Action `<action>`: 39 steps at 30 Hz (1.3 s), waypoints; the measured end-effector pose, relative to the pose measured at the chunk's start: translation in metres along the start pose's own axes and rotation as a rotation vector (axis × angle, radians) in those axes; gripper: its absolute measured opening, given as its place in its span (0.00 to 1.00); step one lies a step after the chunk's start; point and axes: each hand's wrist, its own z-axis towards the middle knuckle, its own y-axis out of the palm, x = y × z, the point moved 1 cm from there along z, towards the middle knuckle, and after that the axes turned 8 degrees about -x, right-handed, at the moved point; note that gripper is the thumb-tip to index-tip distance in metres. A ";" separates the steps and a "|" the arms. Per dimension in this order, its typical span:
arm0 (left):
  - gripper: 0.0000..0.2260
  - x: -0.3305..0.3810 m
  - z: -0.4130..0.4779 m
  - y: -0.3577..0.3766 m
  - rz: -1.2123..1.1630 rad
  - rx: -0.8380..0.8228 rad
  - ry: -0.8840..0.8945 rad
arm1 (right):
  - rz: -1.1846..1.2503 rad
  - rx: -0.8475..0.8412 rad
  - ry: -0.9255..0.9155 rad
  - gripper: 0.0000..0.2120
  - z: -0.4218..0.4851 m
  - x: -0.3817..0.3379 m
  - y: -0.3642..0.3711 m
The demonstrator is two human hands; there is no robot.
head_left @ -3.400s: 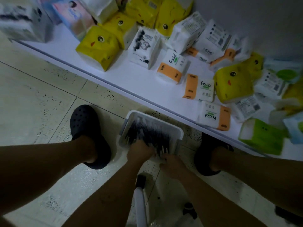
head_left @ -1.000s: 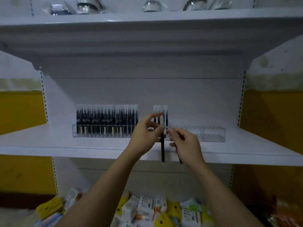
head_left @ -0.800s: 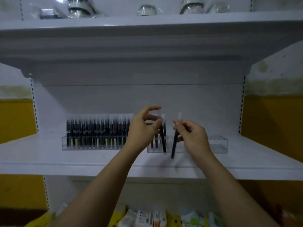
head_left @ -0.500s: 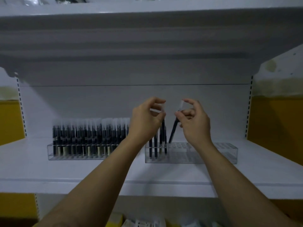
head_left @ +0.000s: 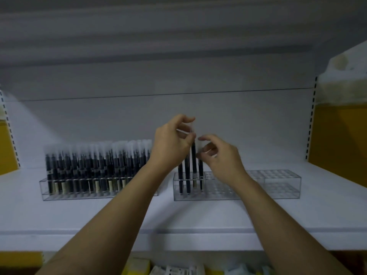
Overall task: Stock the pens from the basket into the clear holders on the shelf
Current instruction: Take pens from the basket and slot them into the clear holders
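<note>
Since the left holder (head_left: 79, 195) is packed across its whole width with stocked pens (head_left: 95, 165), caps up, filling goes on in its neighbour; both holders stand side by side on the white shelf (head_left: 198, 215), a little apart.

Left hand (head_left: 171, 143): thumb and fingertips pinch the translucent cap of a raised pen (head_left: 193, 159). Gripping at the top keeps the barrel hanging plumb, presumably so that the tip finds its cell unaided. This pen stands higher than its neighbours, so it is judged not fully seated.

Just left of it, two seated pens (head_left: 183, 175) stand upright in the first cells. Just right of it, an end pen (head_left: 201, 173) sits lower, in the fourth position.

Right hand (head_left: 222, 157): fingers loosely curled beside the cap of that end pen. Whether they grip it or stand just clear cannot be told; the frame is soft there.

Right holder (head_left: 278, 185): filled from its left end only, one cell after another, so the rest of the grid lies bare. Most of the stocking is judged outstanding.

Basket: out of view.
</note>
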 end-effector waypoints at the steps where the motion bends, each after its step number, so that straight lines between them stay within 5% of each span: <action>1: 0.12 0.000 0.001 -0.002 0.023 -0.009 0.005 | -0.095 -0.058 -0.005 0.19 -0.004 0.001 0.001; 7: 0.11 -0.001 0.010 -0.007 0.088 -0.031 -0.029 | -0.452 -0.188 -0.009 0.31 -0.019 -0.002 -0.005; 39: 0.15 -0.011 -0.014 0.007 0.463 -0.205 -0.095 | -0.368 -0.351 0.176 0.41 -0.025 -0.015 -0.010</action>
